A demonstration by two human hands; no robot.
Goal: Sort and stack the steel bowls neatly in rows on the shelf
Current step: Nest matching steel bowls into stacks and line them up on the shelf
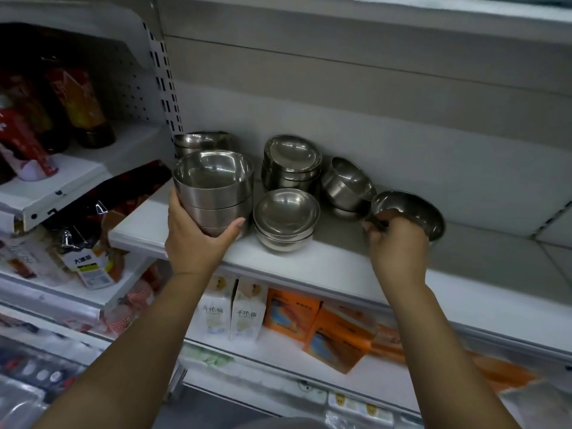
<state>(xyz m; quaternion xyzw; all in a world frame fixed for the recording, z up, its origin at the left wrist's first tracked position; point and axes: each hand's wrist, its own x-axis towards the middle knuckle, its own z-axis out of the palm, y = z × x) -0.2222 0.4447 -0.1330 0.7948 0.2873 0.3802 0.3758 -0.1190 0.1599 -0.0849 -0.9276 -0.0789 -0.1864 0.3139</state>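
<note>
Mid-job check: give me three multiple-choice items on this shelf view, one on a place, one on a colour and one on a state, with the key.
1. Where on the shelf is the bowl stack that the left grip holds?
A. left front
B. right end
C. back middle

2. What colour are the packs on the lower level, under the middle bowls?
A. green
B. blue
C. orange

3. How does the single bowl in the right grip lie?
A. flat, upside down
B. tilted
C. nested in a stack

Key:
1 A: the stack is at the left front edge, with fingers curled round it.
2 C: the packs below are plainly orange.
3 B: its rim slants, with the opening turned toward the camera.
</note>
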